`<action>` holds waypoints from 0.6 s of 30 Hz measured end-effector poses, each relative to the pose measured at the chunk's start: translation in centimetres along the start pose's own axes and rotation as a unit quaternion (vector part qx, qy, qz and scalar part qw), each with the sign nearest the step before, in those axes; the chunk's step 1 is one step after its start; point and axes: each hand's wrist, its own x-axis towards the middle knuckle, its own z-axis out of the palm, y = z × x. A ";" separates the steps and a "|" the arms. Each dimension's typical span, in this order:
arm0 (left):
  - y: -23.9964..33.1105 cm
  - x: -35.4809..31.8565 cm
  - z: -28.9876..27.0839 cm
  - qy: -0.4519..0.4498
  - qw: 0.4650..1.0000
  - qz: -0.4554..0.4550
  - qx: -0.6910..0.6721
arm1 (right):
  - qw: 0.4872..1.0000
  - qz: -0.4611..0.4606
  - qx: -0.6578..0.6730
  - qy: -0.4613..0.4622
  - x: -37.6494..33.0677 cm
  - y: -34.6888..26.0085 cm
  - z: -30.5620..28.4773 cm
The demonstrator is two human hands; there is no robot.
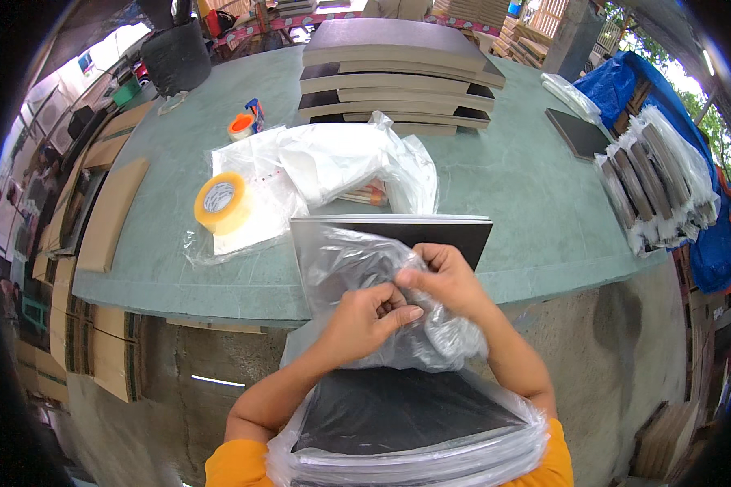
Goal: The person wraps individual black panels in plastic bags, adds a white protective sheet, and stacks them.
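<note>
A clear plastic bag [455, 337] is gathered between my two hands. My left hand [369, 325] pinches the film with its fingers curled in. Close to its right and slightly farther away, my right hand [447, 280] grips another part of the crumpled bag, thumb pressed on it. Behind the film, a black panel [469, 234] with white edges shows at the table's near edge; the bag hides much of it. Against my body, below the hands, lies a stack of black panels wrapped in clear plastic [406, 414].
The green table [536, 219] holds a tape roll [221, 203], white plastic bags [333, 158], an orange-and-blue tape dispenser [244, 123] and a tall stack of dark panels [394, 40]. Wrapped panels [654, 178] stand at right. Flat cardboard [114, 215] leans at left.
</note>
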 end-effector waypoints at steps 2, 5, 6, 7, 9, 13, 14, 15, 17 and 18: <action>-1.0 0.9 -0.1 -0.024 0.998 -0.025 -0.056 | 0.996 -0.027 0.019 0.078 0.0 -0.5 -1.0; -0.4 1.8 0.1 -0.006 0.976 -0.012 -0.215 | 0.998 -0.007 0.050 0.044 -0.6 -1.1 -1.6; -0.6 2.0 0.4 -0.030 0.980 -0.008 -0.195 | 0.999 -0.020 0.017 0.018 -0.7 -0.6 -0.8; -1.0 2.3 0.7 -0.053 0.983 -0.004 -0.174 | 0.999 -0.034 -0.016 -0.009 -0.9 -0.3 -0.3; -0.3 2.4 0.5 -0.085 0.975 -0.021 -0.205 | 0.992 -0.015 -0.045 0.121 -1.2 -1.1 -0.9; -1.0 2.1 -1.2 -0.018 0.999 0.021 -0.024 | 0.989 -0.030 0.004 0.142 -1.4 -2.2 -3.9; -0.9 2.0 -1.2 -0.020 0.999 0.028 -0.007 | 0.994 -0.011 -0.010 0.107 -1.5 -2.6 -3.9; -0.7 1.9 -1.2 -0.023 0.999 0.036 0.011 | 0.996 0.013 -0.045 0.078 -1.6 -1.9 -2.8; -0.5 1.8 -1.2 -0.026 0.998 0.043 0.047 | 0.996 0.037 -0.080 0.007 -1.4 -1.2 -2.5; -0.6 2.0 -1.3 -0.025 0.997 0.042 0.064 | 0.994 0.049 -0.098 -0.030 -1.3 -0.9 -2.5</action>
